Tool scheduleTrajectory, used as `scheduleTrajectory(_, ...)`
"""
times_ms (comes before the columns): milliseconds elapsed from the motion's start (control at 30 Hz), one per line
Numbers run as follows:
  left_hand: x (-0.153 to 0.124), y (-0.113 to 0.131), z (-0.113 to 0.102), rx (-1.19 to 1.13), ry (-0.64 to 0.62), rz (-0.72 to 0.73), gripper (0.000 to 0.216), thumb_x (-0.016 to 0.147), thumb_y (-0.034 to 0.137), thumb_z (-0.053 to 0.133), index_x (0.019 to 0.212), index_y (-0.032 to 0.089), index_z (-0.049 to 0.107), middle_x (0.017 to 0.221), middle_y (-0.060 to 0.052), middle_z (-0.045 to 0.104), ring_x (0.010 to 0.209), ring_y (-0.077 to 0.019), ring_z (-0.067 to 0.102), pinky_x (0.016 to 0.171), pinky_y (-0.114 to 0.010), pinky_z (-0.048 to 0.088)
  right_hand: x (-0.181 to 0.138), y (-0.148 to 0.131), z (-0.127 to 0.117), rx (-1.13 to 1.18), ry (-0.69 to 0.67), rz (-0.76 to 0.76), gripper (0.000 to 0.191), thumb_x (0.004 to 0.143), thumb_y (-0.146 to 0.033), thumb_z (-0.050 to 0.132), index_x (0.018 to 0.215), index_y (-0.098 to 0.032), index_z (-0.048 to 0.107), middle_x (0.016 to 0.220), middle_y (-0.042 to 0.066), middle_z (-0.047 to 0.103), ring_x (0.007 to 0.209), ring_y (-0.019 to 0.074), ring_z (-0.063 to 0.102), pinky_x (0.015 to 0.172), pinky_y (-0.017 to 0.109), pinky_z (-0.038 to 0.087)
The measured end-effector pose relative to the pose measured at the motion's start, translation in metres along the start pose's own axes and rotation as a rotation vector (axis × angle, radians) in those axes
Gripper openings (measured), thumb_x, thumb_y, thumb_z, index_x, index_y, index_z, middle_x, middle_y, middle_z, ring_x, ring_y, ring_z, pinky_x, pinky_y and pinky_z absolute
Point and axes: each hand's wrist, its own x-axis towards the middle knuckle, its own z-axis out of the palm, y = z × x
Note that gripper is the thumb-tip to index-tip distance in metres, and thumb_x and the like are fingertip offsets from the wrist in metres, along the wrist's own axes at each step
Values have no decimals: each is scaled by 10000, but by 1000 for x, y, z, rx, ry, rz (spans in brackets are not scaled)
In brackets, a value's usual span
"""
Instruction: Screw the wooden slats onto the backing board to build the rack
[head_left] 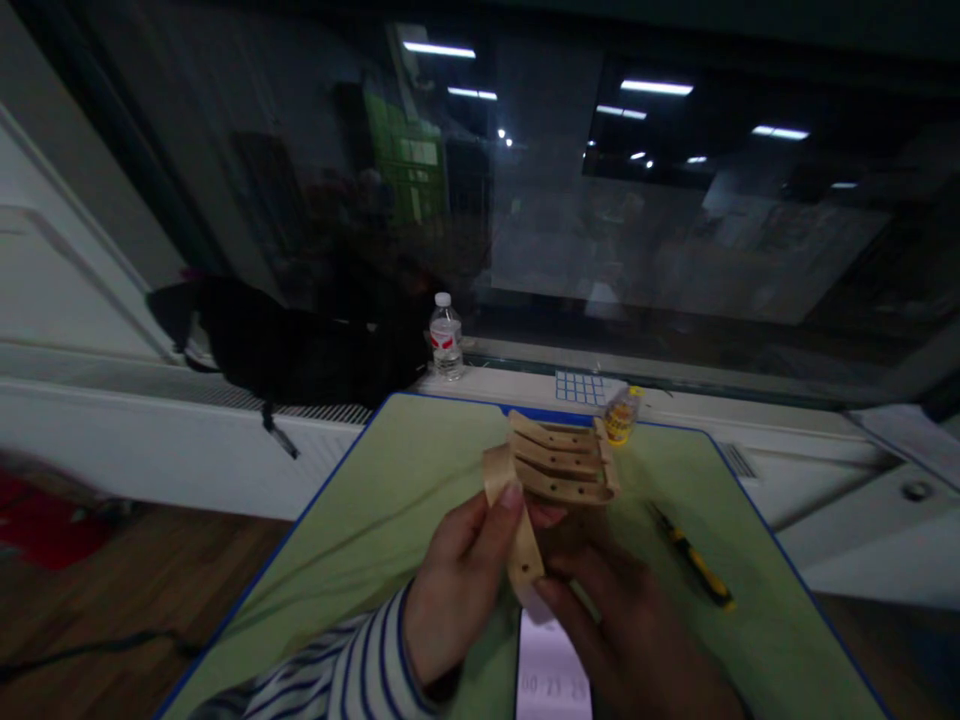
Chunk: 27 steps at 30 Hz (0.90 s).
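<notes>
My left hand (465, 575) is closed around a light wooden slatted piece (559, 460), its thumb pressed on the curved wooden side arm. The piece is tilted above the table, with parallel slats, small dark holes and a crossbar at its far end. At the arm's lower end, beside a hole, the fingertips of my right hand (630, 630) are pinched together. A small pale patch (535, 605) shows at these fingertips, too blurred to name. Below them lies a lit phone (553, 670) showing timer digits.
A yellow-and-black screwdriver (694, 560) lies on the right of the green, blue-edged table (360, 540). A small yellow-labelled container (621, 415) stands at the back. A water bottle (446, 340) and black bag (300, 345) sit by the window. A cable (97, 645) crosses the floor.
</notes>
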Motion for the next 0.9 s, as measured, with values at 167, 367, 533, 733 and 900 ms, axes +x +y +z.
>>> scheduleTrajectory(167,3,-8,-5,752,-46,327,189,933,286,456,908,163,599,791,-46,685,730,-198,655,681,-328,542,-5,9,-4,208,99,203,205,911,-300,507,1112,-261,522,968,23,712,828,155,679,646,247,551)
scheduleTrajectory(367,2,-19,9,1425,-129,720,193,793,100,626,981,141,631,824,-58,668,735,-244,648,658,-406,560,0,14,-1,130,96,394,248,897,-364,487,1084,-205,527,800,29,718,602,156,667,492,234,505)
scheduleTrajectory(533,4,-27,-16,1412,-106,750,335,825,250,646,1131,125,593,890,-80,693,737,-259,650,654,-435,555,-13,35,-10,9,199,480,279,890,-306,452,1135,-185,508,863,67,715,624,170,676,507,251,512)
scheduleTrajectory(733,-2,-31,-44,859,-244,519,374,858,335,618,1206,224,538,1055,-32,700,907,-176,675,781,-299,551,-36,45,-21,-104,248,556,253,882,-322,500,1106,-207,520,779,41,690,625,173,669,521,261,505)
scheduleTrajectory(900,2,-36,-43,619,-183,215,234,837,315,628,1051,223,602,913,20,716,827,-135,676,748,-231,533,-47,50,-15,-102,136,514,263,875,-294,522,1126,-215,532,710,7,672,517,143,627,453,238,456)
